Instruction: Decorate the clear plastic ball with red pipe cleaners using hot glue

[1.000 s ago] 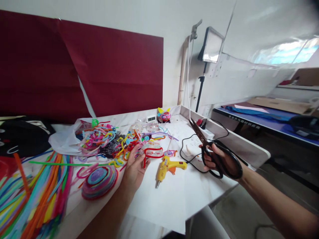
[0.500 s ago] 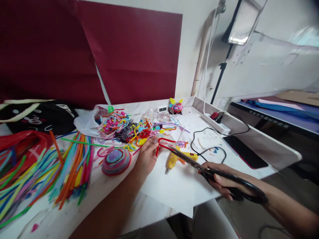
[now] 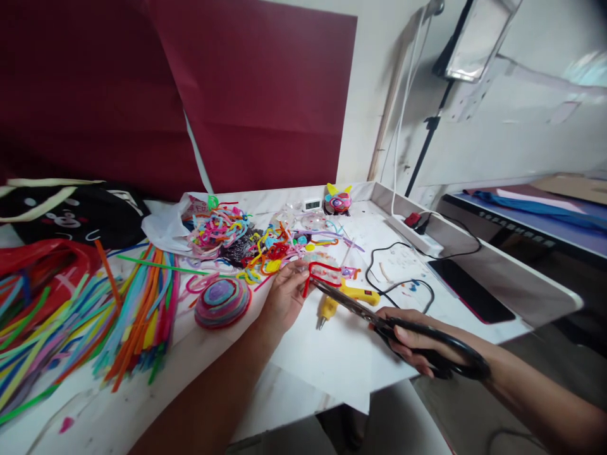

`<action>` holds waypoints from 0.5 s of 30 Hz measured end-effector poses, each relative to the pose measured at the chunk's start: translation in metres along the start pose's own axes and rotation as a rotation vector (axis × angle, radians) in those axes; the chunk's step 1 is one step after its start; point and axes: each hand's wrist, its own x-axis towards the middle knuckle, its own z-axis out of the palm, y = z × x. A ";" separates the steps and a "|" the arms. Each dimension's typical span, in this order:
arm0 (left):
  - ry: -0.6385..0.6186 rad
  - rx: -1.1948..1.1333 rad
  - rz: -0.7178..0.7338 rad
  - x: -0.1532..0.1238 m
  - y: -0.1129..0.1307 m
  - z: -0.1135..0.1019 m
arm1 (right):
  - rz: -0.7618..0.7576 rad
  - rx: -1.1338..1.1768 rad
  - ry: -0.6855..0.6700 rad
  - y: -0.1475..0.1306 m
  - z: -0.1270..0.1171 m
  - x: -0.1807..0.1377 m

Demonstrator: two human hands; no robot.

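My left hand [image 3: 284, 296] pinches a clear plastic shape edged with a red pipe cleaner [image 3: 321, 272], held just above the white table [image 3: 332, 354]. My right hand [image 3: 411, 341] grips large black scissors [image 3: 379, 319] by the handles. The blades point left, and their tips reach the red pipe cleaner by my left fingers. A yellow glue gun [image 3: 345, 297] lies on the table under the blades.
Tangled coloured pipe cleaner bits [image 3: 237, 243] lie behind my left hand, a coiled multicoloured disc [image 3: 222, 302] to its left, long pipe cleaners [image 3: 95, 322] at far left. A black cable [image 3: 398, 278], power strip [image 3: 417, 235] and dark phone [image 3: 469, 291] sit right. A small colourful figure [image 3: 337, 201] stands at the back.
My right hand swung the scissors down from upright to pointing left, bringing the blade tips to the red pipe cleaner. My left hand lifted the piece slightly. The view turned left.
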 end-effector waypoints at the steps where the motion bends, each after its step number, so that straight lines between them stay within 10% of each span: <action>1: -0.008 0.002 0.001 0.000 0.000 0.000 | -0.006 0.016 -0.004 0.000 0.001 0.000; 15: -0.054 0.004 -0.021 -0.004 0.001 0.002 | -0.047 0.064 -0.040 -0.004 0.006 0.007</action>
